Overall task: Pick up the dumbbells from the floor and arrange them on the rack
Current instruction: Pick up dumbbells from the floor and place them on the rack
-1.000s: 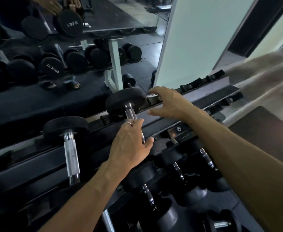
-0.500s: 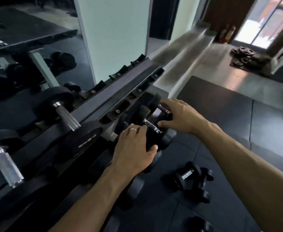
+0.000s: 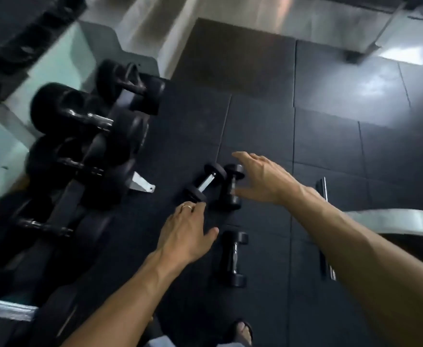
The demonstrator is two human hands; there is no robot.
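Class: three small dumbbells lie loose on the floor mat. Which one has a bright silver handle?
The angled dumbbell just beyond the left hand. Its bar is shiny silver, while the dumbbell beside it and the nearer dumbbell have dark handles.

Black rubber floor tiles [image 3: 330, 151] fill most of the frame. A grey tiled strip [image 3: 243, 8] crosses the top. At bottom centre, a sandalled foot [image 3: 241, 333]. A curved grey metal piece [image 3: 393, 221] sits at right.
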